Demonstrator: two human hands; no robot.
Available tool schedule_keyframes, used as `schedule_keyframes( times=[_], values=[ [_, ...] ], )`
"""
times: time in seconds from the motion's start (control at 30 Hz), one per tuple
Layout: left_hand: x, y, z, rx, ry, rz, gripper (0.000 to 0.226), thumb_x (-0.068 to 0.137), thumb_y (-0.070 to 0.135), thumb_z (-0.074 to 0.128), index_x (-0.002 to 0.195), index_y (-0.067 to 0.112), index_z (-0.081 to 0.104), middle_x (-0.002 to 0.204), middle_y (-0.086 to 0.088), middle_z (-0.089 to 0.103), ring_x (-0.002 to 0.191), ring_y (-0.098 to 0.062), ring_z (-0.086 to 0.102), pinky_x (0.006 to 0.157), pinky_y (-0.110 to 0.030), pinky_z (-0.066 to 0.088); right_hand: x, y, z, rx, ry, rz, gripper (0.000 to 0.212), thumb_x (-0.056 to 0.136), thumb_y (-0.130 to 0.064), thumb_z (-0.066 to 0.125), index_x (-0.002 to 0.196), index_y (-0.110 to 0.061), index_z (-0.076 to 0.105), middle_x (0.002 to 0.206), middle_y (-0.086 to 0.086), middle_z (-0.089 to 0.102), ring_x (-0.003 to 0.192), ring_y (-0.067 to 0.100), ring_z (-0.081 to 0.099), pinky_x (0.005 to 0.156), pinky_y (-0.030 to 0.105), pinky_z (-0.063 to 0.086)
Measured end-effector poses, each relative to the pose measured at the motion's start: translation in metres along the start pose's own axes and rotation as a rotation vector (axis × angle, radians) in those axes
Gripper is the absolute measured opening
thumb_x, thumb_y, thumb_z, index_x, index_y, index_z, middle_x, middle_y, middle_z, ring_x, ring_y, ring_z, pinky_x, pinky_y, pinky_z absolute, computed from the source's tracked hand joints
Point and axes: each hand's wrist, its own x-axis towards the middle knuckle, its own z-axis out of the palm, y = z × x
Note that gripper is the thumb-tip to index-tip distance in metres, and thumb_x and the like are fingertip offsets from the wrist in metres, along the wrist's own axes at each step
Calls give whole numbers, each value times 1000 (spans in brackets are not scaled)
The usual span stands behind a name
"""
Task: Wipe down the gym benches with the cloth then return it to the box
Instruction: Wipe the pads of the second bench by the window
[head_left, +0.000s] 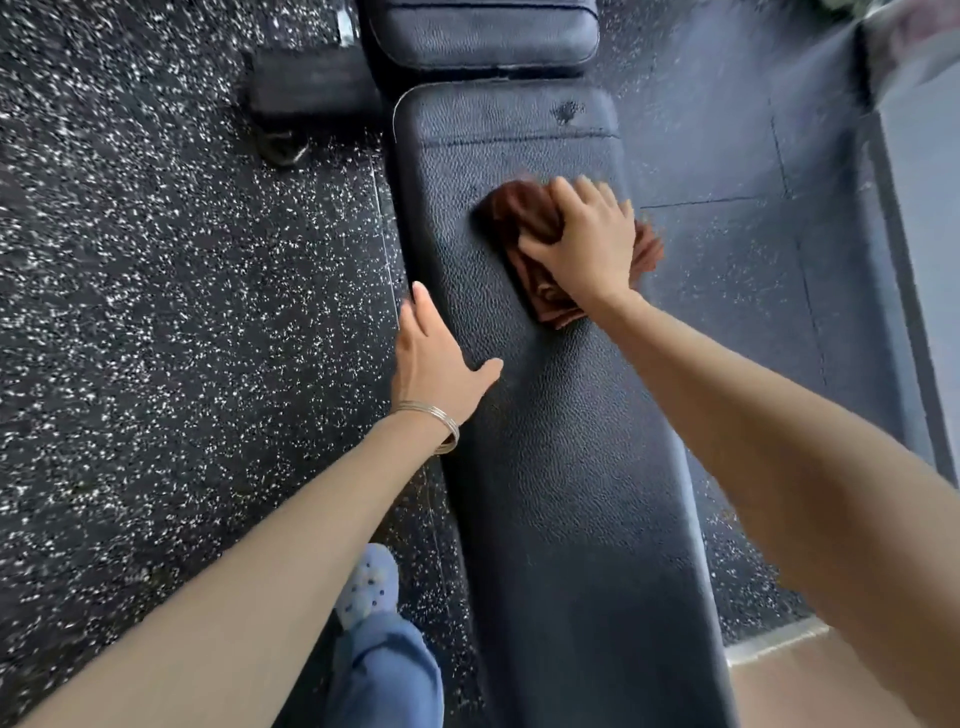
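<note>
Forearms fill the bottom of the view, w/ a jeans leg (387, 675) and a pale blue shoe (366, 582) on the speckled floor (156, 260) just left of the gym bench (561, 467). Its long pad runs straight away from the person: near end under the camera, far end close to a second pad (483, 36) at the top. The cloth (514, 213), brown and bunched, lies on the far half of the long pad, towards the right edge, w/ one corner hanging past that edge. The right hand (587, 244) sits on top of it and presses down, fingers bent over the bunch and thumb tucked into a fold, so it grips the cloth rather than lying flat on it. The left hand (441, 358) is nearer the camera, on the pad's left edge. Its fingers are straight along the side, thumb spread onto the top, holding nothing, and thin bangles (441, 421) circle the wrist. Key relation: the cloth is under the right hand, w/ a short stretch of pad beyond it, incl. a scuffed patch (569, 110), and a much longer stretch back towards the person. So strokes prob. need to follow the pad's long axis, right hand working, left hand bracing. The box isn't in view. No brand, label or readable writing anywhere, and the picture is a bit blurred.
</note>
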Motion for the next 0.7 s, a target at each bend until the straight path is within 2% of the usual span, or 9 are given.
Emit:
schedule_keyframes(
  times=[0.13, 0.27, 0.53, 0.7],
  values=[
    [17, 1, -17, -34, -58, -6, 112, 73, 35, 76, 149, 6, -2, 151, -18, 19, 136, -33, 30, 109, -37, 26, -51, 2, -15, -12, -11, 147, 41, 71, -44, 67, 97, -13, 60, 96, 13, 61, 94, 34, 55, 78, 44, 37],
    [26, -2, -26, -86, -87, -27, 111, 72, 31, 78, 149, 11, 1, 154, -13, 19, 138, -28, 28, 109, -37, 26, -110, -8, -15, -47, -2, 253, 38, 68, -40, 73, 93, -13, 63, 90, 12, 61, 88, 34, 56, 74, 43, 38],
    [27, 5, -26, -74, -106, -57, 111, 74, 27, 77, 149, 10, -2, 154, -15, 16, 136, -32, 33, 108, -40, 29, -109, -28, -8, -33, 48, 432, 42, 65, -46, 70, 93, -15, 63, 88, 7, 62, 86, 31, 56, 71, 41, 37],
    [42, 17, -32, -84, -98, -97, 108, 75, 28, 76, 148, 5, 0, 153, -18, 17, 136, -32, 31, 108, -36, 26, -79, -20, -7, 0, 38, 428, 42, 64, -47, 72, 92, -16, 63, 88, 7, 62, 87, 31, 57, 73, 41, 38]
  ],
)
